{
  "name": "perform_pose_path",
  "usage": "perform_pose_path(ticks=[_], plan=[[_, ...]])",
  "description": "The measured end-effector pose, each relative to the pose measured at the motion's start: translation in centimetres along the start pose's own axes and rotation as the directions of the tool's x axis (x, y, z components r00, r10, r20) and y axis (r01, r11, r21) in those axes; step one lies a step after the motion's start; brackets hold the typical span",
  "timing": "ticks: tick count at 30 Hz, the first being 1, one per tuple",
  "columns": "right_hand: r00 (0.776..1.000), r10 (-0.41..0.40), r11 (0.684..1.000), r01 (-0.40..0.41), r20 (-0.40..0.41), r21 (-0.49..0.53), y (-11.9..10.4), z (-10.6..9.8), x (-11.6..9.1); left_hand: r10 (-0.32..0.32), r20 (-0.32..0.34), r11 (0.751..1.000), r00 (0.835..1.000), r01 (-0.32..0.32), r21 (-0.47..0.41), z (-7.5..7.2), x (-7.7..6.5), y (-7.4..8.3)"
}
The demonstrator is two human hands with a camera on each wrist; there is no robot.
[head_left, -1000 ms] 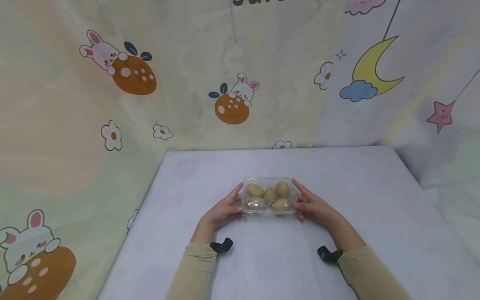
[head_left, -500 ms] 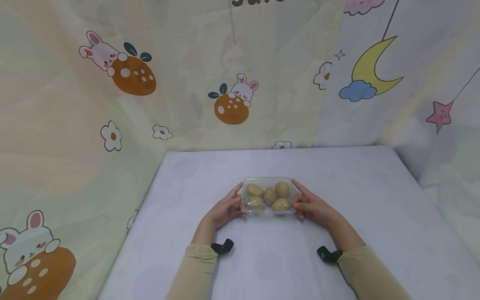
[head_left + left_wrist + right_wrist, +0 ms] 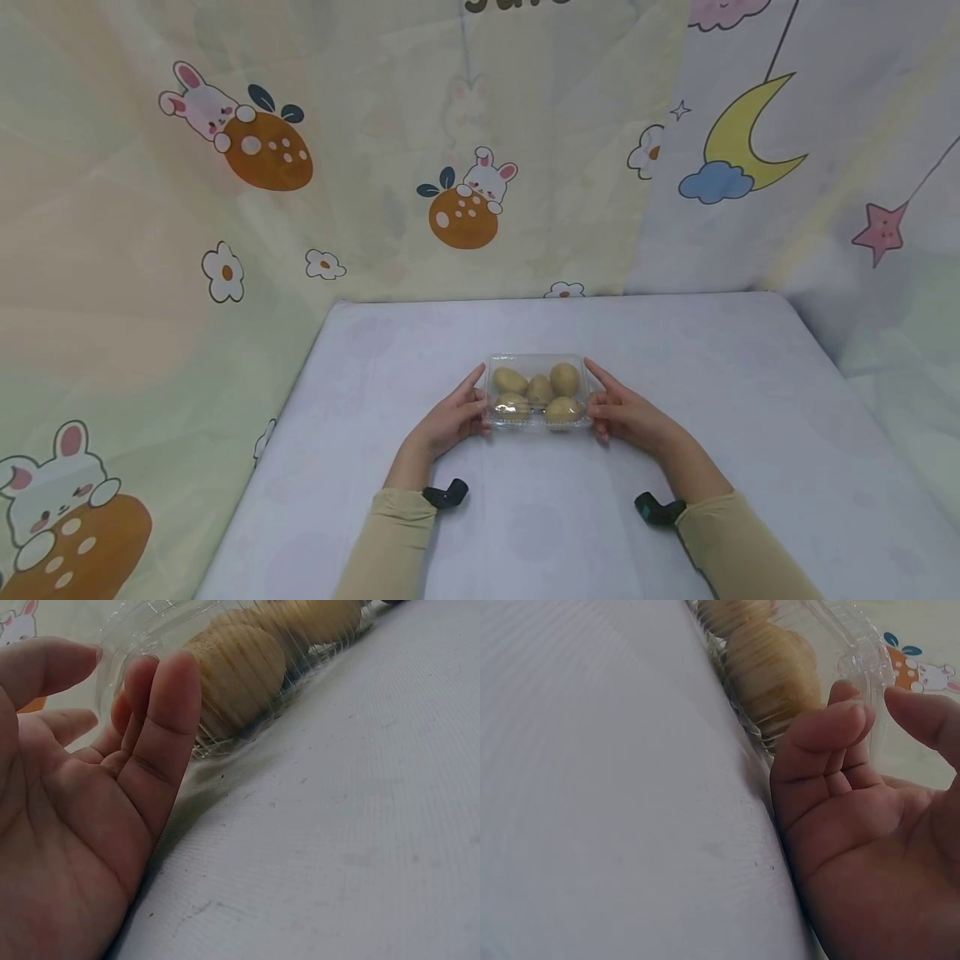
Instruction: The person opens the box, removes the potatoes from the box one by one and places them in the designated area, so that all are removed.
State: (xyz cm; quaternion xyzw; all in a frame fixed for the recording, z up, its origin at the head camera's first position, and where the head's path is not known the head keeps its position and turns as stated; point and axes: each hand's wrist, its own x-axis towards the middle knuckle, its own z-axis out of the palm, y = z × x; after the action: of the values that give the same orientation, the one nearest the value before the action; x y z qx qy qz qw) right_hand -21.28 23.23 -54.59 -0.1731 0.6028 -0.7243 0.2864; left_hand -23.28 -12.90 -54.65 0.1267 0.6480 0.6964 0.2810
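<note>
Clear plastic box (image 3: 537,362) of potatoes (image 3: 540,390) between both hands (image 3: 452,419) (image 3: 627,418), unclenched, index fingertips (image 3: 477,372) against its sides

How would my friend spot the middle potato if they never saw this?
Start at the white-covered table. On it, between the left hand and the right hand, sits a clear plastic box of five yellowish-brown potatoes. Pick the middle potato: the other four sit around it, nearer the box's corners.

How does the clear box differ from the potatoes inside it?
The box is transparent; the potatoes are opaque and tan. The box is rectangular; the potatoes are rounded. The box is larger than each of the potatoes. Both sit between the left hand and the right hand.
</note>
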Motion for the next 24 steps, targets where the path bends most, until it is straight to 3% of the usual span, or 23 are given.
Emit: perform_pose_path(ticks=[6,14,24], plan=[[0.997,-0.001,0.998,-0.004,0.079,0.063,0.03,-0.28,-0.36,0.005,-0.004,1.000,1.000,-0.005,-0.002,-0.05,0.07,-0.21],[0.998,0.047,0.997,-0.051,0.051,0.060,-0.19,-0.01,-0.39,0.004,0.004,1.000,1.000,-0.004,0.004,-0.13,0.14,-0.32],[0.997,0.007,0.989,-0.018,0.075,0.149,-0.25,0.42,-0.39,0.005,0.004,1.000,1.000,-0.005,0.004,-0.16,0.00,-0.17]])
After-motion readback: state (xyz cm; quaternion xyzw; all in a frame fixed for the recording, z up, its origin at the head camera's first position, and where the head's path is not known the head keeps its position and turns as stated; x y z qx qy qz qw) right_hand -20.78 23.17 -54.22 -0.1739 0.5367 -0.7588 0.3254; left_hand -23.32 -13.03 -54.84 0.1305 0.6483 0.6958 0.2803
